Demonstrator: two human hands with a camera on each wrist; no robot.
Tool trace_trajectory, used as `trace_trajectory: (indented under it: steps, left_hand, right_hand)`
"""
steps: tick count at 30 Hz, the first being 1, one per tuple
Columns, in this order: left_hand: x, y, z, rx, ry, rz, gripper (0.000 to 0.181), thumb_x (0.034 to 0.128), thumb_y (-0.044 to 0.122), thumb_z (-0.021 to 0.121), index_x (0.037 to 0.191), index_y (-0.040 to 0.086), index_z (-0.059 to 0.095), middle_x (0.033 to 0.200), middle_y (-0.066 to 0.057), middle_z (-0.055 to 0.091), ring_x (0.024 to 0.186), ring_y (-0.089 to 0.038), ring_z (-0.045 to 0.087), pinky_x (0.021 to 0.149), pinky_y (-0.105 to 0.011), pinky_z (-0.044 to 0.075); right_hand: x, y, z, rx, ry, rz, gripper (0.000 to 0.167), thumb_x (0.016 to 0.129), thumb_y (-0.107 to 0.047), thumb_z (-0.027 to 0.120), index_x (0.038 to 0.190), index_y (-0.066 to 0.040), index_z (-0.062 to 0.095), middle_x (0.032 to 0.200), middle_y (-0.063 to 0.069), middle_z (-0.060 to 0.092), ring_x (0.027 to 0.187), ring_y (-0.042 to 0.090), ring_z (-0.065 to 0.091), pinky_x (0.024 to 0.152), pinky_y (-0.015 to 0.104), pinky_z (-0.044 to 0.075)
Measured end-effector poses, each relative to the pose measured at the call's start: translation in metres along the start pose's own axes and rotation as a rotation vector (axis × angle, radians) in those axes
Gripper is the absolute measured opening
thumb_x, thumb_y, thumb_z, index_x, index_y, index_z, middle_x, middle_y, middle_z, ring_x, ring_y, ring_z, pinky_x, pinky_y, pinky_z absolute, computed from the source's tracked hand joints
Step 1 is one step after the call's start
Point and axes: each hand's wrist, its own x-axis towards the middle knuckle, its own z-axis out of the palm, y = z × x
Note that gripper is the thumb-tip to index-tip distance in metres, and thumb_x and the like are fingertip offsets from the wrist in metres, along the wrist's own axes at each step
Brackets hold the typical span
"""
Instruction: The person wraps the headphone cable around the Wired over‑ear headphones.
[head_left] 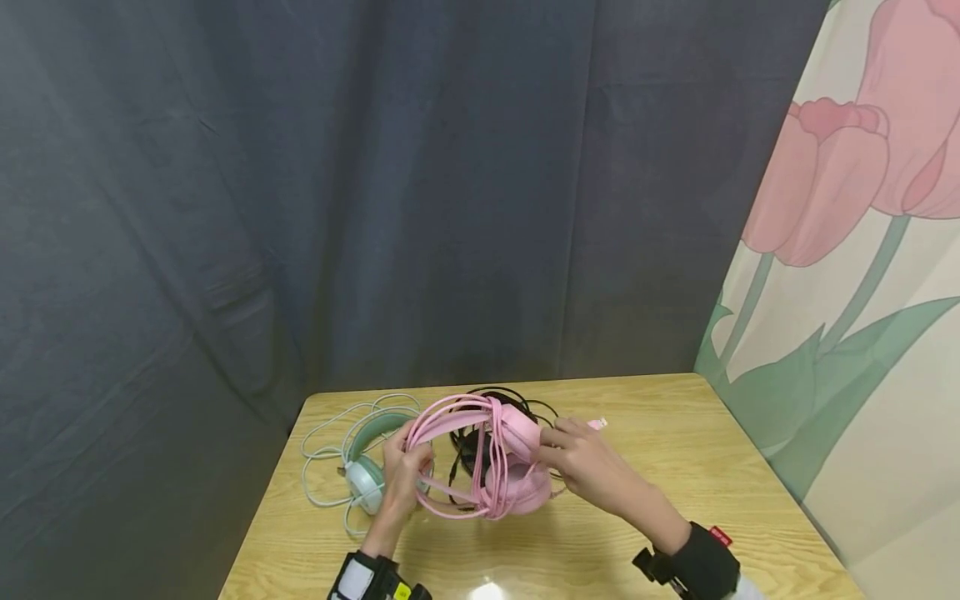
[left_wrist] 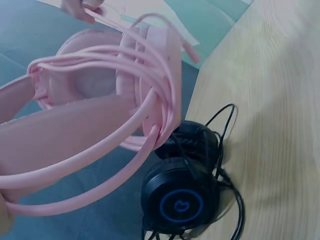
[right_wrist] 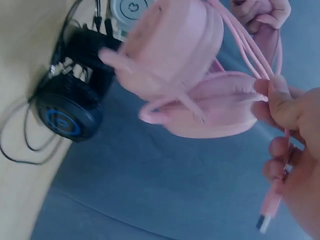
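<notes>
Pink headphones (head_left: 519,433) are held up above the table, their pink cable wound several times around the band and ear cups (left_wrist: 145,75). My left hand (head_left: 402,468) grips the headband at its left end. Beside the ear cups, my right hand (head_left: 588,467) pinches the pink cable between thumb and fingers; in the right wrist view the hand (right_wrist: 295,130) also has a USB plug (right_wrist: 270,205) hanging below its curled fingers. The pink microphone arm (right_wrist: 150,80) sticks out from one ear cup.
Black headphones (left_wrist: 180,200) with black cables lie behind the pink pair. Green and white headphones (head_left: 365,483) with a pale cable rest at the left of the wooden table (head_left: 675,442). A dark curtain (head_left: 465,208) hangs behind; a flowered wall (head_left: 885,350) stands at right.
</notes>
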Motion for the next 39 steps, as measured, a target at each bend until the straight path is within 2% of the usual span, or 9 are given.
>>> trace_trajectory:
  steps: [5,8,11,15,20,24,28,34,39]
  left_hand:
    - [-0.001,-0.004,0.0,-0.155,-0.082,-0.068,0.048,0.0674,-0.01,0.045,0.112,-0.017,0.06,0.052,0.002,0.039,0.044,-0.008,0.034,0.041,-0.019,0.03]
    - [0.0,-0.006,-0.001,-0.22,-0.098,-0.083,0.052,0.0677,-0.011,0.044,0.117,-0.018,0.058,0.052,0.002,0.038,0.043,-0.007,0.033,0.04,-0.018,0.029]
    - [0.0,-0.006,-0.003,-0.246,-0.116,-0.089,0.053,0.0677,-0.01,0.044,0.119,-0.018,0.057,0.053,0.002,0.037,0.043,-0.007,0.032,0.04,-0.018,0.028]
    - [0.0,-0.005,-0.001,-0.241,-0.172,-0.082,0.054,0.0676,-0.009,0.044,0.119,-0.02,0.056,0.053,0.003,0.038,0.044,-0.007,0.033,0.042,-0.019,0.029]
    - [-0.002,-0.004,0.003,-0.202,-0.225,-0.072,0.054,0.0658,-0.009,0.045,0.117,-0.021,0.057,0.054,0.002,0.04,0.044,-0.007,0.034,0.042,-0.018,0.03]
    - [-0.004,-0.005,0.005,-0.189,-0.229,-0.07,0.049,0.064,-0.01,0.045,0.11,-0.019,0.06,0.054,0.001,0.039,0.043,-0.008,0.034,0.04,-0.018,0.03]
    - [-0.005,-0.005,0.007,-0.197,-0.23,-0.064,0.045,0.0636,-0.01,0.046,0.105,-0.019,0.06,0.054,0.001,0.038,0.044,-0.009,0.034,0.04,-0.019,0.03]
    - [-0.008,-0.007,0.009,-0.262,-0.236,-0.115,0.054,0.0647,-0.011,0.044,0.116,-0.021,0.056,0.056,0.002,0.038,0.044,-0.007,0.033,0.04,-0.018,0.028]
    - [-0.008,-0.008,0.01,-0.309,-0.237,-0.141,0.055,0.0659,-0.011,0.042,0.12,-0.02,0.054,0.055,0.001,0.037,0.043,-0.005,0.032,0.04,-0.018,0.028]
  right_hand:
    - [0.011,-0.002,-0.005,-0.06,-0.024,-0.047,0.021,0.077,0.005,0.066,0.085,-0.014,0.067,0.085,-0.002,0.047,0.078,0.017,0.041,0.069,0.031,0.039]
    - [0.013,-0.002,-0.007,-0.081,-0.023,-0.043,0.02,0.078,0.003,0.064,0.092,-0.011,0.067,0.089,-0.001,0.051,0.083,0.018,0.047,0.074,0.032,0.043]
    - [0.015,0.0,-0.007,-0.089,0.021,-0.047,0.023,0.078,0.005,0.059,0.095,-0.009,0.066,0.092,0.0,0.057,0.088,0.02,0.052,0.08,0.035,0.046]
    - [0.019,0.002,-0.007,-0.066,0.082,-0.069,0.019,0.081,0.003,0.055,0.092,-0.009,0.066,0.092,0.001,0.06,0.091,0.022,0.056,0.087,0.037,0.047]
    - [0.024,0.003,-0.007,-0.032,0.1,-0.082,0.015,0.089,-0.004,0.052,0.094,-0.009,0.066,0.093,0.0,0.063,0.092,0.021,0.057,0.093,0.037,0.047]
    - [0.026,0.004,-0.003,-0.004,0.142,-0.106,0.018,0.096,-0.007,0.048,0.093,-0.009,0.066,0.095,0.002,0.063,0.093,0.022,0.057,0.091,0.037,0.047]
    - [0.026,0.007,0.0,0.015,0.229,-0.129,0.018,0.095,-0.006,0.05,0.089,-0.009,0.067,0.095,0.006,0.059,0.095,0.028,0.056,0.087,0.041,0.048]
    - [0.026,0.01,0.003,0.041,0.326,-0.114,0.018,0.093,-0.008,0.054,0.085,-0.011,0.07,0.095,0.007,0.058,0.091,0.03,0.056,0.082,0.042,0.047]
    - [0.023,0.01,0.003,0.083,0.332,-0.074,0.023,0.099,-0.013,0.052,0.089,-0.009,0.073,0.095,0.007,0.065,0.092,0.031,0.06,0.083,0.042,0.05]
